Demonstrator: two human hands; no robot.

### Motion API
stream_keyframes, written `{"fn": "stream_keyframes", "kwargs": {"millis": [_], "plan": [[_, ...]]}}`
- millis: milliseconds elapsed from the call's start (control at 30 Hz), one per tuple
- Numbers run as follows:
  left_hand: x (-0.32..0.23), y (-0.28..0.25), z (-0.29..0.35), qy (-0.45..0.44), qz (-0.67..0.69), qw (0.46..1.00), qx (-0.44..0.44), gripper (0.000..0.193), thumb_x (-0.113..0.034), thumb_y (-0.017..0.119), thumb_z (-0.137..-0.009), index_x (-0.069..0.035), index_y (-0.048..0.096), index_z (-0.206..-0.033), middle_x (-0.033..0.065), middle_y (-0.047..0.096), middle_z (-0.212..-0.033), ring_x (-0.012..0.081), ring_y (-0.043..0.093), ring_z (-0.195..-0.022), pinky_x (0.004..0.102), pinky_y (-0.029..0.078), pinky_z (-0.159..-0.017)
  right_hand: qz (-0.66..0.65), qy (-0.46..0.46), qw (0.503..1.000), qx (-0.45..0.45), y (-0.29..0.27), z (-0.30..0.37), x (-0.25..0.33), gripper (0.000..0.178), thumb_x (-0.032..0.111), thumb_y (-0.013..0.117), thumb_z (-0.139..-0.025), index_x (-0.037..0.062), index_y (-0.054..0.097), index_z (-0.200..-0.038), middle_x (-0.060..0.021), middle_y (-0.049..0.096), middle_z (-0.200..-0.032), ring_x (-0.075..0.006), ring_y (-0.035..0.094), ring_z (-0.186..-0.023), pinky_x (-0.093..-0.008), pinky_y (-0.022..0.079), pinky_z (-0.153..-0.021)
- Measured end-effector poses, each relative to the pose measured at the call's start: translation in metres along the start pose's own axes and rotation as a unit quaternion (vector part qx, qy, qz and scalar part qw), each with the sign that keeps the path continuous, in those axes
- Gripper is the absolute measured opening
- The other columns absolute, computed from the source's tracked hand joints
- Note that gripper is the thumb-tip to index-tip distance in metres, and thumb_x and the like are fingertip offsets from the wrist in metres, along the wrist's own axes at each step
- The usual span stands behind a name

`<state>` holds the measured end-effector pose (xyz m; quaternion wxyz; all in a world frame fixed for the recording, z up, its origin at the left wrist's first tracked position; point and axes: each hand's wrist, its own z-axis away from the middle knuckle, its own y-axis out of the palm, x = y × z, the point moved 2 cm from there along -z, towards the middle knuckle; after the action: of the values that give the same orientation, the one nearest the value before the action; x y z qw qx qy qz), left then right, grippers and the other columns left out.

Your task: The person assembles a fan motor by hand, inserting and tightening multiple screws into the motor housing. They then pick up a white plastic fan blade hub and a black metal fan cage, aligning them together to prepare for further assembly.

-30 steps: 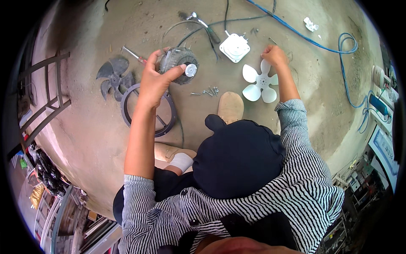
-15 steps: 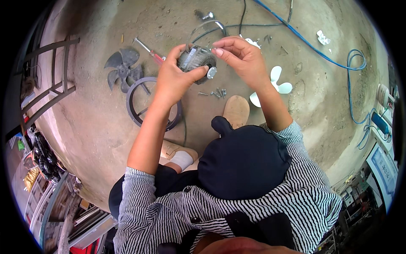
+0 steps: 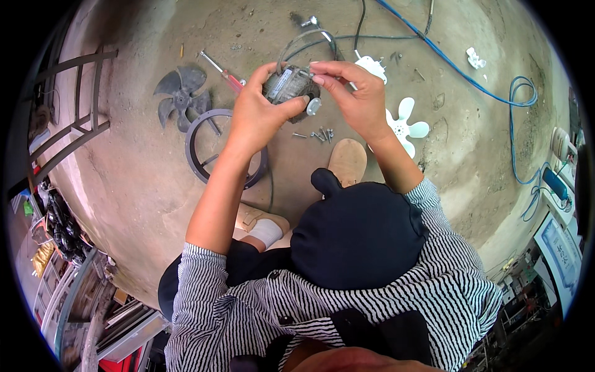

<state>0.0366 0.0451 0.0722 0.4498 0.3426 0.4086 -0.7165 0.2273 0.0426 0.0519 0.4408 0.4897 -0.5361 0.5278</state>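
Over the concrete floor point(image 3: 136, 186), both hands now meet on the small motor point(image 3: 288, 85). A second ago the right hand point(image 3: 350, 93) was down at the white fan point(image 3: 406, 124); it has come up, fingers pinching the motor's top edge. The left hand point(image 3: 260, 111) grips it from below, lifted off the floor. Screws point(image 3: 319, 134) lie beneath.
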Motion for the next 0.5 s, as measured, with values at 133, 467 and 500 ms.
{"fn": "stream_keyframes", "kwargs": {"millis": [133, 467, 500], "plan": [[0.0012, 0.0002, 0.0003, 0.001, 0.003, 1.000, 0.004, 0.066, -0.017, 0.084, -0.073, -0.002, 0.056, -0.131, 0.0106, 0.068, -0.108, 0.0164, 0.066, -0.096, 0.0301, 0.053, -0.083, -0.002, 0.028, 1.000, 0.012, 0.0010, -0.0006, 0.0003, 0.018, 0.005, 0.071, -0.091, 0.0022, 0.076, -0.108, -0.0069, 0.076, -0.101, -0.0120, 0.070, -0.087, -0.0251, 0.054, -0.075], [0.0020, 0.0020, 0.0007, 0.008, 0.002, 1.000, 0.001, 0.066, -0.016, 0.084, -0.073, -0.002, 0.056, -0.131, 0.0101, 0.067, -0.108, 0.0161, 0.067, -0.096, 0.0302, 0.054, -0.082, 0.083, -0.015, 0.996, 0.021, 0.0008, 0.0013, 0.0020, 0.016, 0.006, 0.070, -0.092, 0.0062, 0.077, -0.106, -0.0052, 0.072, -0.093, -0.0123, 0.066, -0.082, -0.0240, 0.053, -0.071], [0.0021, 0.0026, 0.0009, 0.006, -0.003, 1.000, -0.002, 0.066, -0.016, 0.084, -0.073, -0.002, 0.056, -0.131, 0.0102, 0.067, -0.109, 0.0161, 0.067, -0.096, 0.0301, 0.054, -0.082, 0.085, -0.019, 0.996, 0.020, 0.0008, 0.0014, 0.0017, 0.015, 0.007, 0.070, -0.092, 0.0059, 0.077, -0.106, -0.0052, 0.072, -0.093, -0.0125, 0.067, -0.082, -0.0243, 0.053, -0.070]]}}
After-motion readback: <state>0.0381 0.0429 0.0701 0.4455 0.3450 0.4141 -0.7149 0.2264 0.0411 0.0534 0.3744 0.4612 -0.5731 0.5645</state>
